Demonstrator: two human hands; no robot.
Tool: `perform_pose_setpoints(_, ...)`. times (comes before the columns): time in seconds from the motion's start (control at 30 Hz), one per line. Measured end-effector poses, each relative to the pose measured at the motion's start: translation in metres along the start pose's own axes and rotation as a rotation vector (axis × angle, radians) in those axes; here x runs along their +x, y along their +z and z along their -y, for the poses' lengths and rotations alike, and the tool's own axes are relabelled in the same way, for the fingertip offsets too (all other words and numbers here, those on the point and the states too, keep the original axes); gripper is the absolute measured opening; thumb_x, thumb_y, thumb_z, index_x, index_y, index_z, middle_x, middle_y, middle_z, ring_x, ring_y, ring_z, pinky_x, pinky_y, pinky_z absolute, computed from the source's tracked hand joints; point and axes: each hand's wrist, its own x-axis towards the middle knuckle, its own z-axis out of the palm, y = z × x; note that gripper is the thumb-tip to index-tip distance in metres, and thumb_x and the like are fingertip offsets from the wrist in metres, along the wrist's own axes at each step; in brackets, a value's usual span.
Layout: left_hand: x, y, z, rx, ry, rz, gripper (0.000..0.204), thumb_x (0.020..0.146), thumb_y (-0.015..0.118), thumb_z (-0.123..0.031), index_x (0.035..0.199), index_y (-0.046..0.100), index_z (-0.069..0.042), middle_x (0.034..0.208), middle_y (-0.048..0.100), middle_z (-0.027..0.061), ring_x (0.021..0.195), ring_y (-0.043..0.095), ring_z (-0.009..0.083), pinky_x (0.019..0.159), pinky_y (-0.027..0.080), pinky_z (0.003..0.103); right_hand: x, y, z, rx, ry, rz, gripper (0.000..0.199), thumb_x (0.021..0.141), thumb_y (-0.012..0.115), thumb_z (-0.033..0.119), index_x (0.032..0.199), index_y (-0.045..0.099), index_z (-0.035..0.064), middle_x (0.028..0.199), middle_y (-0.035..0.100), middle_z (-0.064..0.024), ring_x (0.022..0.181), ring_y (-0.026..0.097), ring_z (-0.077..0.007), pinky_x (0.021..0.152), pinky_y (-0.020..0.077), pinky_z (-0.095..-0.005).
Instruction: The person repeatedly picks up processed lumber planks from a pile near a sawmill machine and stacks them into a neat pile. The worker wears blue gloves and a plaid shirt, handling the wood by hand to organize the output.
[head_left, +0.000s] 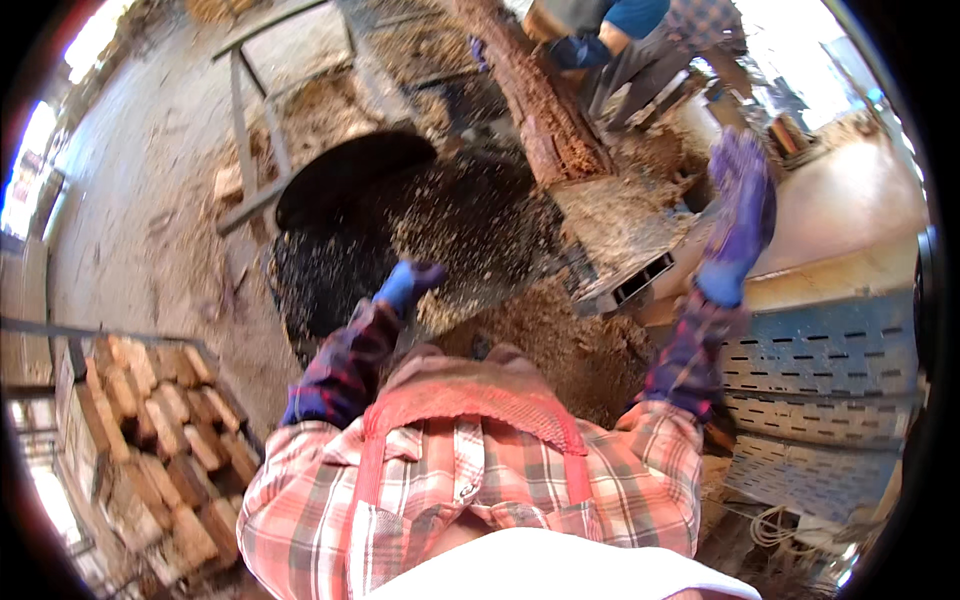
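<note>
My right hand, in a purple and blue glove, is raised at the right with its fingers stretched up together. It holds nothing that I can see and is above the edge of a pale metal surface. My left hand, in a similar glove, is beside a dark, chip-covered machine bed. Its fingers are small and blurred, so their grip is unclear. A rough reddish-brown log slants down from the far side, its near end on a sawdust-covered plate between my hands.
A dark rounded plate stands up behind the machine bed, next to a metal frame. Co-workers are beyond the log. Stacked wood blocks are at the lower left, a slotted blue metal panel at the right.
</note>
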Motion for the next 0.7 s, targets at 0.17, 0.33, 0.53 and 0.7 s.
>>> perform_pose_setpoints(0.17,0.045,0.047,-0.036,-0.082,0.056,-0.158,0.043,0.083,0.057,-0.043,0.095,0.061,-0.001,0.083,0.058,0.0029,0.072,0.050,0.0139,0.064,0.041,0.033,0.035,0.002,-0.184,-0.175,0.258,0.613,0.040,0.090,0.047,0.018,0.124,0.047,-0.0021,0.121,0.054,-0.0105,0.113,0.049,-0.0219,0.099,0.0351,-0.0327)
perform_pose_setpoints(0.33,0.095,0.092,-0.044,-0.159,0.066,-0.140,0.051,0.083,0.058,-0.042,0.110,0.058,0.002,0.100,0.061,0.0075,0.092,0.053,0.0156,0.083,0.041,0.030,0.008,-0.031,-0.395,1.171,1.555,0.238,0.045,0.091,0.035,0.012,0.133,0.029,-0.0025,0.135,0.032,-0.0181,0.126,0.030,-0.0264,0.108,0.0231,-0.0385)
perform_pose_setpoints(0.53,0.098,0.154,-0.011,-0.125,-0.165,-0.131,0.051,0.077,0.064,-0.042,0.106,0.060,0.000,0.093,0.063,0.0109,0.082,0.055,0.0162,0.075,0.043,0.031,-0.025,-0.047,-0.453,1.056,1.806,-0.699,0.058,0.092,0.038,0.016,0.140,0.009,0.0021,0.145,0.004,-0.0213,0.128,0.023,-0.0413,0.102,0.0252,-0.0602)
perform_pose_setpoints(0.7,0.077,0.175,0.014,0.001,-0.555,0.234,0.050,0.076,0.063,-0.053,0.082,0.068,-0.003,0.069,0.063,0.0096,0.064,0.055,0.0172,0.063,0.046,0.033,-0.067,-0.001,-0.438,-0.069,1.195,0.434,0.083,0.080,0.058,0.042,0.138,0.017,-0.0008,0.141,0.021,-0.0233,0.127,0.028,-0.0392,0.104,0.0280,-0.0496)
